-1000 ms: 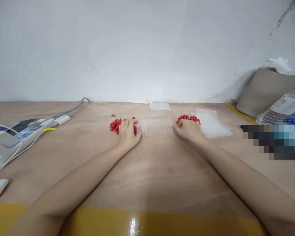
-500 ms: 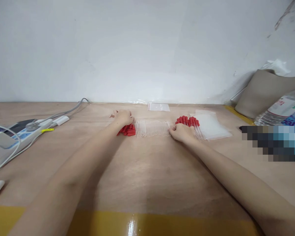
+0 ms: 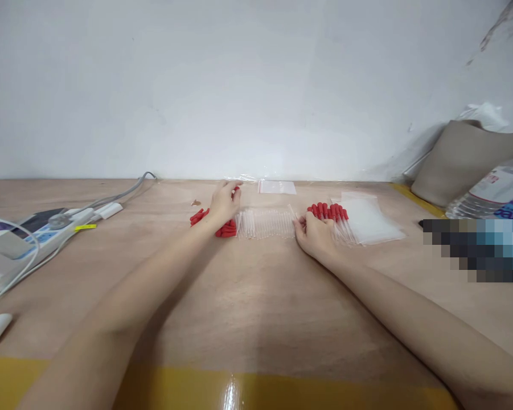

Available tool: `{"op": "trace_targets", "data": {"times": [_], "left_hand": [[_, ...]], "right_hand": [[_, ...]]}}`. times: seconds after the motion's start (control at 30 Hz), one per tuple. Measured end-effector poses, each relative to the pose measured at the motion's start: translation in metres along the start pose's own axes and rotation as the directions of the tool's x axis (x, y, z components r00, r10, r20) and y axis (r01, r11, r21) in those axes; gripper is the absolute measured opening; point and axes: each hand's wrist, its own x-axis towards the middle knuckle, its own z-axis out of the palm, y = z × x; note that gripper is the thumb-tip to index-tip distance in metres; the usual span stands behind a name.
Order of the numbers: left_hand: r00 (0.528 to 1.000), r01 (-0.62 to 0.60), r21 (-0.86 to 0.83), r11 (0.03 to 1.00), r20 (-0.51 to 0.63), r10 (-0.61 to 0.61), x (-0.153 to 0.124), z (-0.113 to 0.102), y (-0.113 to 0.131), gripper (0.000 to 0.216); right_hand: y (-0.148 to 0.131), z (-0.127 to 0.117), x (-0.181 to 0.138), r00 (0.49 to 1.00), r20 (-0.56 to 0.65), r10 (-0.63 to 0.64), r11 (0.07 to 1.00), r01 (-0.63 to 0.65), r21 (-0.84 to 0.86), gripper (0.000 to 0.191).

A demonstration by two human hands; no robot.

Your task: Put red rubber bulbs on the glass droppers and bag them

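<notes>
Left hand (image 3: 224, 203) has slid toward 3 o'clock since half a second ago, and it's now got a red cap (image 3: 236, 189) pinched in its fingertips. Right hand (image 3: 315, 232) is pinching a clear tube (image 3: 291, 211), tipped up toward 11. Take the tube row (image 3: 267, 224) on the table as the clock's middle: loose caps (image 3: 227, 230) lie at 9, left hand's around 10, right hand's at 3, capped tubes (image 3: 329, 211) just past it, bags (image 3: 373, 219) further out at 3, and a flat packet (image 3: 277, 187) at 12.

Heaped red caps (image 3: 226, 229), clear tubes (image 3: 273, 224) in a row
</notes>
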Motion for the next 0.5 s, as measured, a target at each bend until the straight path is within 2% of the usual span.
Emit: {"op": "trace_targets", "data": {"times": [0.1,0.23,0.3,0.37,0.5], "left_hand": [[0.998,-0.049,-0.212,0.976,0.039,0.058,-0.03,0.001,0.009,0.02],[0.991,0.097,-0.507,0.856,0.129,-0.036,-0.069,0.014,0.011,0.023],[0.984,0.146,-0.603,0.784,0.167,-0.056,-0.08,0.02,0.01,0.024],[0.977,0.176,-0.62,0.764,0.206,-0.058,-0.086,0.023,0.009,0.024],[0.972,0.166,-0.567,0.807,0.23,-0.038,-0.088,0.021,0.009,0.023]], "right_hand": [[-0.002,0.0,-0.003,0.997,0.008,-0.079,0.992,0.078,0.103,0.016],[-0.003,0.0,-0.005,0.983,-0.012,-0.181,0.975,0.181,0.126,0.019],[-0.003,0.001,-0.006,0.971,-0.036,-0.236,0.964,0.239,0.117,0.021],[-0.003,0.001,-0.007,0.955,-0.044,-0.293,0.947,0.296,0.122,0.022],[-0.007,0.0,-0.011,0.918,-0.025,-0.395,0.907,0.394,0.147,0.021]]}}
